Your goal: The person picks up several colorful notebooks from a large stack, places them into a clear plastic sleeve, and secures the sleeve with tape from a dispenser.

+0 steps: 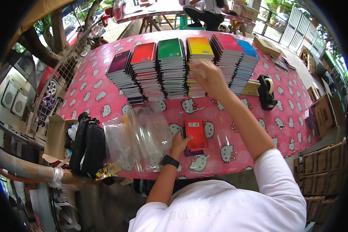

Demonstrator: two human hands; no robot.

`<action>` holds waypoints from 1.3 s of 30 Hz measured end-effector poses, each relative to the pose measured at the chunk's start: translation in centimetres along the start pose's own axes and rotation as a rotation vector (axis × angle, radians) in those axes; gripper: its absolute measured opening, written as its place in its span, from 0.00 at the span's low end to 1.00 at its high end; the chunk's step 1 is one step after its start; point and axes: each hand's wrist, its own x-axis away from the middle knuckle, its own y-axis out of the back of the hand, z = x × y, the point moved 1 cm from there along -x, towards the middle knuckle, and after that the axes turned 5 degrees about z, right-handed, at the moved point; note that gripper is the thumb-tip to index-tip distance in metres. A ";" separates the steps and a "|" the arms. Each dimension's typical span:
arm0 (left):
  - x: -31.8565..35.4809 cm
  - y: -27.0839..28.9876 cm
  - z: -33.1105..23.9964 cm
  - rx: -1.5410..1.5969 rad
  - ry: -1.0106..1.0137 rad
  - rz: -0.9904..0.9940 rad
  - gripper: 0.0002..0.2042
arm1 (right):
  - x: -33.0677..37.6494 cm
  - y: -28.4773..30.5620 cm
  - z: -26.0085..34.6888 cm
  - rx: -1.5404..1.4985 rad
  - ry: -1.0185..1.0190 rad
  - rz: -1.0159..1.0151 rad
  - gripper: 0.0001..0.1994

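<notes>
A red spiral notebook (195, 133) lies on top of a dark purple notebook (194, 152), its lower edge peeking out beneath. My left hand (179, 144) grips their left side, thumb on the red cover. Farther out, my right hand (211, 79) is at the front of the stack of yellow notebooks (200, 46), fingers bent and apart. Beside that stack stand piles of purple (119, 62), red (144, 53), green (170, 49), pink (228, 42) and blue notebooks (247, 48). Clear plastic bags (139, 135) lie left of my left hand.
A black tape dispenser (266, 92) stands right of the stacks. A black bag (87, 145) and an open cardboard box (56, 137) sit at the left edge of the pink patterned tablecloth (100, 83). Cardboard boxes (323, 116) stand at the right; a person (210, 15) sits beyond.
</notes>
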 end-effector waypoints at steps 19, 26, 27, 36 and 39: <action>0.9 -0.3 -3.0 -0.101 0.074 -0.010 0.16 | -6.0 -4.0 -4.8 0.095 0.028 0.444 0.11; 0.1 1.0 0.9 0.044 0.025 -0.013 0.18 | -3.6 2.5 3.7 -0.102 0.011 0.048 0.10; 0.1 1.2 1.4 0.043 0.017 -0.017 0.18 | -1.6 3.6 4.8 -0.240 -0.233 0.149 0.11; -0.6 0.6 0.6 0.066 0.074 0.080 0.20 | 12.0 2.2 -1.0 -0.188 -0.179 0.843 0.07; -0.4 0.9 -0.1 0.384 0.239 0.075 0.19 | 12.2 -2.1 3.5 0.229 0.299 1.103 0.08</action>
